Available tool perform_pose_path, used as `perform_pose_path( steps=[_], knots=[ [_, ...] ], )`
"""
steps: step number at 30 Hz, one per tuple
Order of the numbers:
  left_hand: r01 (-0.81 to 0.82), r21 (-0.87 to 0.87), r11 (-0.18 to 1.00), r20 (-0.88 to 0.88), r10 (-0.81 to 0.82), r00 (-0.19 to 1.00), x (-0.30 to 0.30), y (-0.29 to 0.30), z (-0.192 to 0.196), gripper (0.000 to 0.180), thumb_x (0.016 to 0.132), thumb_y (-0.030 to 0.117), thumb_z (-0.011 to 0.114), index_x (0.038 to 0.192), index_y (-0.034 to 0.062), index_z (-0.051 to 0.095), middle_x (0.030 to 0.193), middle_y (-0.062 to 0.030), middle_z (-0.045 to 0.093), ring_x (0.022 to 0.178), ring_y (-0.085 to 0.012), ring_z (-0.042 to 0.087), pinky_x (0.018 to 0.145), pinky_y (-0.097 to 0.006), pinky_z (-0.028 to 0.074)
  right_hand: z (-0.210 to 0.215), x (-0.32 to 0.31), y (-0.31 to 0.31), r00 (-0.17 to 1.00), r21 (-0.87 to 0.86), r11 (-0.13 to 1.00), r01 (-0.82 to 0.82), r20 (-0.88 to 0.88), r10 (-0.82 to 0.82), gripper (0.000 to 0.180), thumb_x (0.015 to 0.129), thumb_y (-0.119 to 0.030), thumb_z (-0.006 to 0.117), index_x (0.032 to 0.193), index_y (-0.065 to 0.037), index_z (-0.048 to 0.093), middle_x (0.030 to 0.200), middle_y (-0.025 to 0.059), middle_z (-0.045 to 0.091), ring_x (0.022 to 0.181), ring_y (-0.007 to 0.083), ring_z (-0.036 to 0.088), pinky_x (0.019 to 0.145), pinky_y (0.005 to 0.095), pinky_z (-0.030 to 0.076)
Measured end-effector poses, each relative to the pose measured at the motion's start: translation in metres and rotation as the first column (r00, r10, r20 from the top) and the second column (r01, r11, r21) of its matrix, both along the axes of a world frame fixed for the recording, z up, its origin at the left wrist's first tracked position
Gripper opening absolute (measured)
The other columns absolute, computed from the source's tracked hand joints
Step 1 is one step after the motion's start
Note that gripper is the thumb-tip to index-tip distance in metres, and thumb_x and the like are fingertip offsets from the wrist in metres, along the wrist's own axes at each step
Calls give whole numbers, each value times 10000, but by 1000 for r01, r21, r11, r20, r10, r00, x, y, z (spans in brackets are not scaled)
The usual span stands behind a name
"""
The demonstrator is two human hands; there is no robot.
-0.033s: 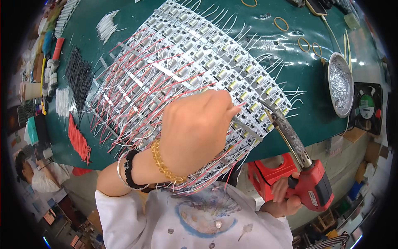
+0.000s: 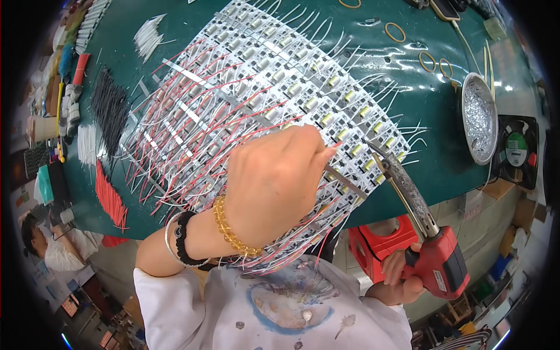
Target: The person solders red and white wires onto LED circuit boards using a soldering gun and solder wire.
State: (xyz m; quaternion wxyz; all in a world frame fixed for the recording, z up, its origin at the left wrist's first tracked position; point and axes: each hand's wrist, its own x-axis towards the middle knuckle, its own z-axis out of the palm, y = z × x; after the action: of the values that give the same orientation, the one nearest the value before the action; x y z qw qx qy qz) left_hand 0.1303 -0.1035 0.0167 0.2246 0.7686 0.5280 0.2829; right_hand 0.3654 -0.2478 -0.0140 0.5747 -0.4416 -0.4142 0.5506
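Note:
My left hand [image 2: 277, 184] is closed in a pinch over a sheet of white circuit boards [image 2: 312, 105], and the end of a thin red wire [image 2: 337, 145] pokes out past the fingertips. Most of that wire is hidden by the hand. My right hand [image 2: 402, 274] is wrapped round the grip of a red and black soldering gun [image 2: 446, 262]. Its thin tip reaches over the boards' right side, a little to the right of the pinched wire. Many red and white wires trail from the boards, mostly on their left half.
Bundles of black wires [image 2: 109, 111], red wires [image 2: 109, 195] and white wires [image 2: 150, 38] lie left on the green table [image 2: 431, 105]. A metal bowl [image 2: 479, 119] with silvery contents and a black fan [image 2: 517, 150] stand right. Rubber bands [image 2: 395, 32] lie behind. A red stool [image 2: 379, 242] is below.

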Motion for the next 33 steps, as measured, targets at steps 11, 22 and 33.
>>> perform_pose_path(
  steps=[11,22,33],
  knots=[
    [-43,-88,995,4,44,999,2,-1,-5,193,772,87,644,660,60,489,544,-62,500,466,-232,510,423,-343,368,-13,9,-6,980,-74,986,-148,-142,136,47,665,-38,521,682,1,501,580,52,517,502,149,516,513,249,402],
    [-56,-42,998,-26,55,998,3,-1,-6,219,768,94,648,653,64,464,552,-65,493,460,-234,504,424,-345,376,-32,38,-39,989,-272,957,-96,83,123,223,624,-26,687,579,-77,474,539,-35,473,427,135,437,419,258,341],
    [-43,-38,998,-29,42,999,3,-2,-5,200,768,93,647,661,63,481,557,-63,506,468,-231,514,429,-342,383,1,-2,0,990,-32,990,-135,36,136,486,827,-424,617,905,16,426,500,13,468,395,118,444,384,247,331]
  ],
)
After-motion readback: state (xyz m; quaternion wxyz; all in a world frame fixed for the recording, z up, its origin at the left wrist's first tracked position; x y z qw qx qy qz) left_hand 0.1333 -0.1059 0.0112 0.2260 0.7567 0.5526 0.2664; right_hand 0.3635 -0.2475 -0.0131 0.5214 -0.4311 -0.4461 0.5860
